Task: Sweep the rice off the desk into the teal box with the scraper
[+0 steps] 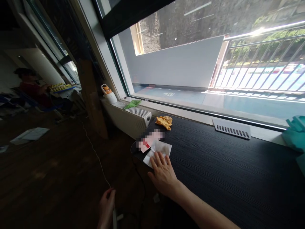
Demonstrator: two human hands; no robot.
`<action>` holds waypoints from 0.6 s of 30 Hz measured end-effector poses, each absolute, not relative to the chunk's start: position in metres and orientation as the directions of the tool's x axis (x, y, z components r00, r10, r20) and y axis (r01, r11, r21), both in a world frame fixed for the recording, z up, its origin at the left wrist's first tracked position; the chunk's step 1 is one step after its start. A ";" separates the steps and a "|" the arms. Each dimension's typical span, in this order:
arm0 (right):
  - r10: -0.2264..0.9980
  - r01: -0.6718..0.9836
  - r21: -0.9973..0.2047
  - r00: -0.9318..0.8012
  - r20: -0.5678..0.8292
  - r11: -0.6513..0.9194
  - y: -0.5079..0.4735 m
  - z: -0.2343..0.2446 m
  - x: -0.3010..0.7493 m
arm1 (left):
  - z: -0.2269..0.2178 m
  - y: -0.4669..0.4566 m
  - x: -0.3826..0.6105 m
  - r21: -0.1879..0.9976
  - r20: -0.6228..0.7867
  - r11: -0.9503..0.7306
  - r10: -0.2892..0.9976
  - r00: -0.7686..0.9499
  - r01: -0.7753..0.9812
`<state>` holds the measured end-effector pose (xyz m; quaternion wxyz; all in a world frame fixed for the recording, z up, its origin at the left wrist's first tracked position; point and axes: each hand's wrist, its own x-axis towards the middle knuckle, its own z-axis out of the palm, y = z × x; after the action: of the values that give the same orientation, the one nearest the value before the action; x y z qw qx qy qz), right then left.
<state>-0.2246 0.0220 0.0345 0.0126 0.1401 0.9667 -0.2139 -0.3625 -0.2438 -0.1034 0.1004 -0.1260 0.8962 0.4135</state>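
Note:
My right hand (164, 174) lies with its fingers stretched out and flat on a white tissue (165, 147) near the left end of the black table (214, 171). The tissue is spread and slightly creased. Just beyond it is a pink and white packet (145, 143), partly blurred, with a red mark. Low on the left, off the table, my left hand (107, 203) is closed around a thin white cord (97, 154) that runs away across the dark floor. A white strip hangs below this hand; what it is I cannot make out.
A crumpled yellow cloth (164, 122) lies toward the window. A white heater (128, 116) bears a green cloth (132, 104) and a white pot (109, 96). A grey slotted plate (231, 128) and teal plastic (295, 133) are at the right. Far left, a person (32, 87) sits.

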 end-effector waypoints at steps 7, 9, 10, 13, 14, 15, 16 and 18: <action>0.214 0.221 -0.426 -0.975 -0.064 0.877 0.010 0.032 -0.214 | -0.108 -0.249 -0.359 0.700 -0.304 0.641 -0.131 -0.943 -0.315; 0.172 0.186 -0.426 -0.983 -0.070 0.885 0.022 0.031 -0.197 | -0.111 -0.251 -0.360 0.699 -0.312 0.632 -0.150 -0.938 -0.334; 0.168 0.184 -0.420 -0.983 -0.075 0.888 0.032 0.031 -0.192 | -0.113 -0.252 -0.360 0.703 -0.315 0.623 -0.161 -0.935 -0.344; 0.262 0.275 -0.373 -0.961 -0.085 0.886 0.073 0.033 -0.195 | -0.116 -0.254 -0.361 0.702 -0.324 0.612 -0.181 -0.929 -0.364; 0.307 0.316 -0.354 -0.948 -0.083 0.880 0.085 0.034 -0.200 | -0.117 -0.255 -0.361 0.704 -0.325 0.611 -0.176 -0.929 -0.362; 0.339 0.347 -0.338 -0.937 -0.082 0.875 0.094 0.034 -0.205 | -0.118 -0.256 -0.362 0.705 -0.324 0.611 -0.175 -0.930 -0.361; 0.356 0.363 -0.325 -0.931 -0.083 0.873 0.098 0.035 -0.208 | -0.120 -0.257 -0.362 0.707 -0.321 0.611 -0.174 -0.931 -0.357; 0.334 0.344 -0.307 -0.939 -0.086 0.887 0.099 0.035 -0.205 | -0.127 -0.262 -0.361 0.704 -0.322 0.612 -0.176 -0.930 -0.360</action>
<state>-0.2051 0.0986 0.0353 0.0155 0.1744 0.9713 -0.1608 -0.3611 -0.2617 -0.1274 0.1111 -0.1503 0.8910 0.4137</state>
